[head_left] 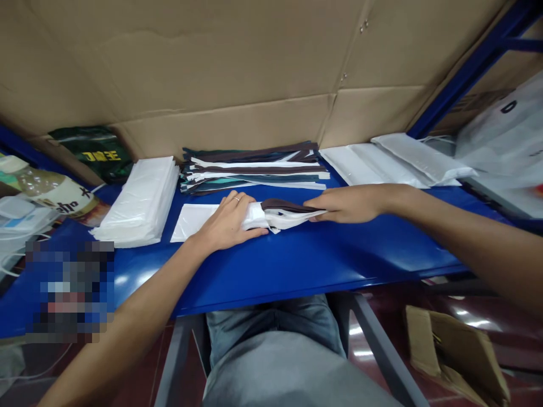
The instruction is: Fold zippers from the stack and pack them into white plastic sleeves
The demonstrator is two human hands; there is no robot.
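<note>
Head view: two hands, left (227, 223), right (345, 203), grip one folded bundle (282, 215)

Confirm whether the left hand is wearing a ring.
Yes, a thin ring shows on one finger of the left hand, which rests on the white bag.

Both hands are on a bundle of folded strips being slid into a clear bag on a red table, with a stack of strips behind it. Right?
Not quite: the head view shows the table is blue, not red. The left hand and right hand do hold the bundle at the clear bag, and the stack of strips lies behind.
</note>
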